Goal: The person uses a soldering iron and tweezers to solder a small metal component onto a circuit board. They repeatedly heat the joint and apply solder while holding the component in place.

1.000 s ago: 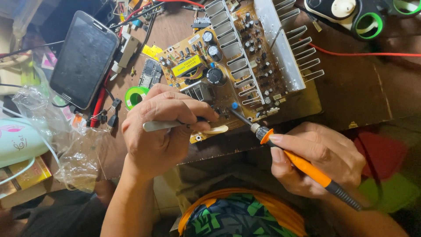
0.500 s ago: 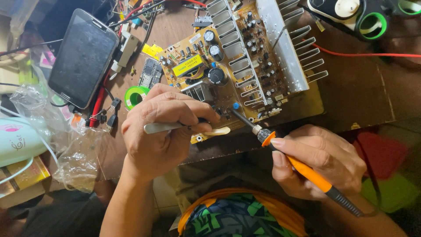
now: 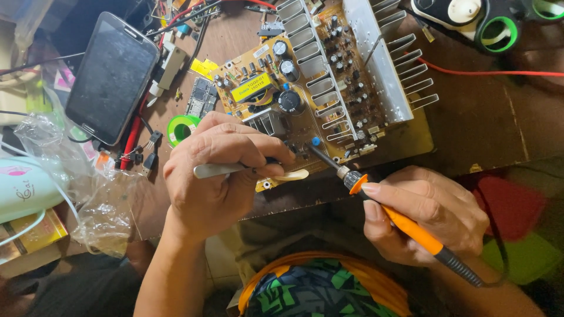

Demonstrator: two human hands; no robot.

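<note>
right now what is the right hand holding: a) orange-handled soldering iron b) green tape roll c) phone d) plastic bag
a: the right hand grips the orange-handled soldering iron, its tip resting on the circuit board.

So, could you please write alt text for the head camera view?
The right hand holds an orange soldering iron with its tip on a circuit board; the left hand grips tweezers beside it.
</note>
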